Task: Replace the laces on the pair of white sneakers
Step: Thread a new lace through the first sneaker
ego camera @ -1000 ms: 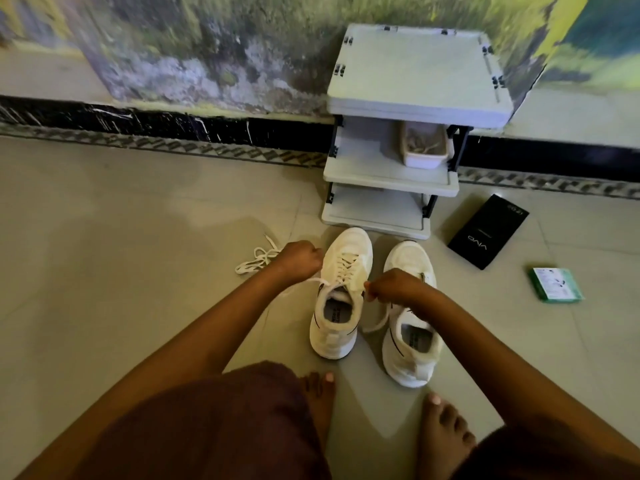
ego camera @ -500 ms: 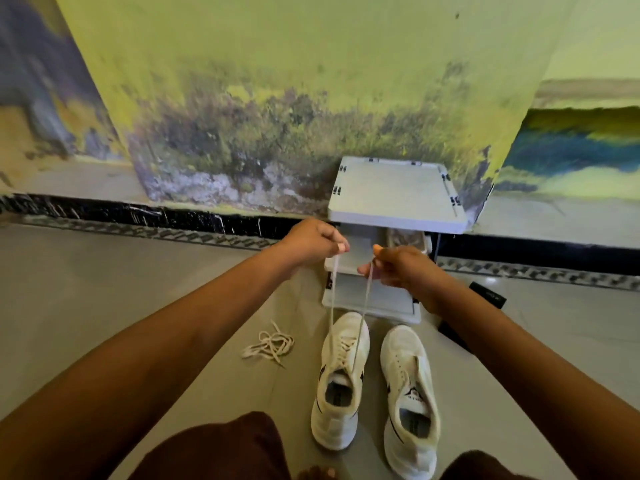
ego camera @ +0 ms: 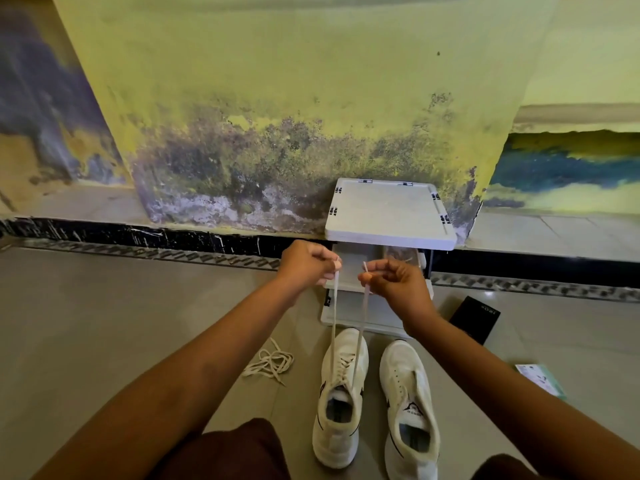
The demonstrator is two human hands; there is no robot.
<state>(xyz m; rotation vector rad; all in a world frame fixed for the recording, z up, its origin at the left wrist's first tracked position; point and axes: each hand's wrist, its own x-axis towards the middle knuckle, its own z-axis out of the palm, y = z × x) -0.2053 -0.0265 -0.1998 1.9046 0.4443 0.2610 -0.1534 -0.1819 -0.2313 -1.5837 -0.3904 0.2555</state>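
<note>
Tiled floor [ego camera: 104,323], 2 hands' grip on lace [ego camera: 360,323]

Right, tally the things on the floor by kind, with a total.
White sneakers: 2
Loose lace piles: 1
White shelf racks: 1
Black boxes: 1
Green packets: 1
Total: 6

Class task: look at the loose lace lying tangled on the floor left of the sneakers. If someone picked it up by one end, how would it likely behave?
The loose lace lies in limp loops, so it would probably hang floppy. It looks thin, likely very light. Its crossed loops might snag and lift as a clump.
</note>
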